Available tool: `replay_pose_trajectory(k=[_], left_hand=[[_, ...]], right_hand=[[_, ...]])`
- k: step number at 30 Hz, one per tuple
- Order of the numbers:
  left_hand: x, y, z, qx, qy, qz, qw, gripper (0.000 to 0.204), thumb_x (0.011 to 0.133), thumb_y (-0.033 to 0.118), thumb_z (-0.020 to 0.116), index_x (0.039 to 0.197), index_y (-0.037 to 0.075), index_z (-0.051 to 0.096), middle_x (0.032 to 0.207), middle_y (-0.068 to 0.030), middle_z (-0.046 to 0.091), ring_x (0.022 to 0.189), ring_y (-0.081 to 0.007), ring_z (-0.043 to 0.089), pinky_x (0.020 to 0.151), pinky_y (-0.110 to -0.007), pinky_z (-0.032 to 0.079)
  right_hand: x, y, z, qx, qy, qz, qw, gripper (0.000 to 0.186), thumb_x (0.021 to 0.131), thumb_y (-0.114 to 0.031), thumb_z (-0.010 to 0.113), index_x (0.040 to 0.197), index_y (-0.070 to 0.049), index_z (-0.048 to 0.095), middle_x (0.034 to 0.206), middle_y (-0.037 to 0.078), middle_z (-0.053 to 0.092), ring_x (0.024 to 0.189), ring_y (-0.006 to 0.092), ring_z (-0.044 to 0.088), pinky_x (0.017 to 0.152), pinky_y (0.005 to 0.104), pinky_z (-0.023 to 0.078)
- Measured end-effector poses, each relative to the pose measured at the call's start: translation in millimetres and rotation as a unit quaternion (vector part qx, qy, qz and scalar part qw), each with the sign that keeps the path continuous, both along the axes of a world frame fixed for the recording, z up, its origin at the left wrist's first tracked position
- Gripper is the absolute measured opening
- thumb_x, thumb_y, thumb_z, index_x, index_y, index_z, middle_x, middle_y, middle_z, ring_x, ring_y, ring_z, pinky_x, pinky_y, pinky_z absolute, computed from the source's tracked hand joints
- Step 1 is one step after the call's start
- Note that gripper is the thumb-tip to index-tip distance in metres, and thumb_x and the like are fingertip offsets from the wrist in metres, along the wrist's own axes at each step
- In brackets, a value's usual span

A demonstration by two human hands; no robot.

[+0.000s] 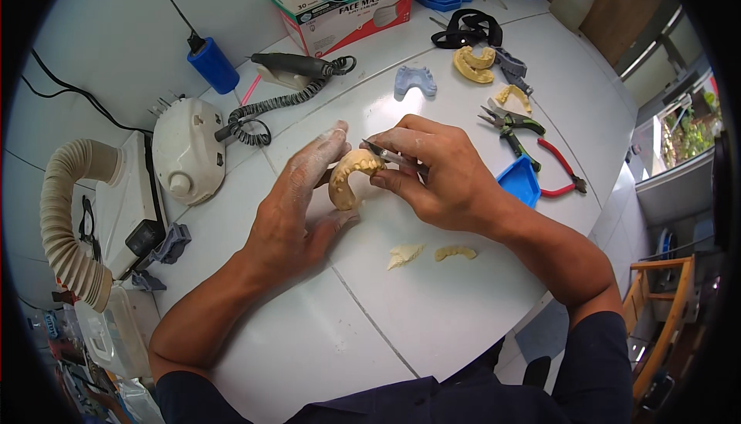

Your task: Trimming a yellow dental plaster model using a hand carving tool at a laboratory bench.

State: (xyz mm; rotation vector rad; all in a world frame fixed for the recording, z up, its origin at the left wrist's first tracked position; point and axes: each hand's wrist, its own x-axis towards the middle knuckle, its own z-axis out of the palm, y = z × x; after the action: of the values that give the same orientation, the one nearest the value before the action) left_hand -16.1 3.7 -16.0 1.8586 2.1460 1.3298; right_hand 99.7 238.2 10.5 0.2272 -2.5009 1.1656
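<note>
A cream-yellow dental plaster model (340,189), shaped as a curved arch with a row of teeth, is raised over the white tiled table. My left hand (289,196), dusted with white powder, is closed round its left side, thumb below and fingers above. A slim knife (395,159) with a dark pointed blade lies in the grip of my right hand (440,165), its tip by the model's upper teeth. On the table nearer me are a small curved strip of teeth (455,253) and a pale jagged scrap (405,256).
At left stand a white micromotor unit (185,150), its handpiece (289,64) and a ribbed hose (65,212). Green-handled pliers (511,124), red-handled cutters (567,167) and a blue tray (520,180) sit right. Beyond are a grey-blue model (415,80), yellow models (472,66) and boxes (347,18).
</note>
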Motion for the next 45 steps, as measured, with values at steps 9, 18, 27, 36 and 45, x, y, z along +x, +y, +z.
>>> replay_pose_trajectory(k=[9,18,27,36,45], left_hand=[[-5.2,-1.7,3.5,0.056,0.037,0.069,0.995,0.128,0.073,0.014,0.102,0.177,0.012,0.026,0.18,-0.023,0.031,0.154,-0.0441,0.049,0.12,-0.056,0.051],[-1.3,-7.8,10.5,-0.058,0.103,0.087,0.989,0.101,0.073,0.025,0.102,0.164,0.016,0.058,0.179,-0.0192,0.035,0.157,-0.0392,0.046,0.128,-0.052,0.04],[2.8,-3.1,9.2,-0.018,0.094,0.051,0.994,0.101,0.072,0.031,0.102,0.161,0.01,0.057,0.167,-0.0184,0.055,0.152,-0.0357,0.054,0.117,-0.048,0.053],[8.5,-1.1,16.8,-0.016,0.033,-0.018,0.999,0.097,0.075,0.024,0.102,0.158,0.001,0.057,0.148,-0.0193,0.065,0.134,-0.0358,0.067,0.111,-0.045,0.06],[1.7,-4.9,15.2,-0.002,0.001,0.031,1.0,0.097,0.081,0.027,0.098,0.162,0.001,0.054,0.139,-0.0196,0.063,0.127,-0.0326,0.066,0.104,-0.041,0.059]], right_hand=[[-1.0,5.7,-6.2,-0.051,-0.013,-0.01,0.999,0.023,0.096,-0.009,0.083,0.115,0.002,0.078,0.087,0.016,0.064,0.071,0.0258,0.06,0.068,0.0408,0.049],[3.8,0.4,4.8,-0.071,-0.061,0.002,0.996,0.025,0.097,-0.007,0.081,0.12,0.003,0.077,0.094,0.014,0.069,0.076,0.0233,0.065,0.072,0.0375,0.053],[3.8,1.3,4.8,-0.079,-0.079,0.022,0.993,0.023,0.098,-0.012,0.08,0.115,0.003,0.078,0.086,0.013,0.07,0.07,0.0198,0.061,0.067,0.0363,0.049],[11.3,-6.5,20.5,-0.103,-0.105,0.037,0.988,0.027,0.101,-0.02,0.083,0.111,0.005,0.079,0.075,0.007,0.068,0.065,0.0101,0.057,0.058,0.0312,0.045],[17.6,-0.8,41.8,-0.266,-0.076,-0.009,0.961,0.04,0.116,-0.026,0.065,0.142,0.006,0.064,0.096,0.004,0.066,0.082,0.0057,0.057,0.073,0.0233,0.048]])
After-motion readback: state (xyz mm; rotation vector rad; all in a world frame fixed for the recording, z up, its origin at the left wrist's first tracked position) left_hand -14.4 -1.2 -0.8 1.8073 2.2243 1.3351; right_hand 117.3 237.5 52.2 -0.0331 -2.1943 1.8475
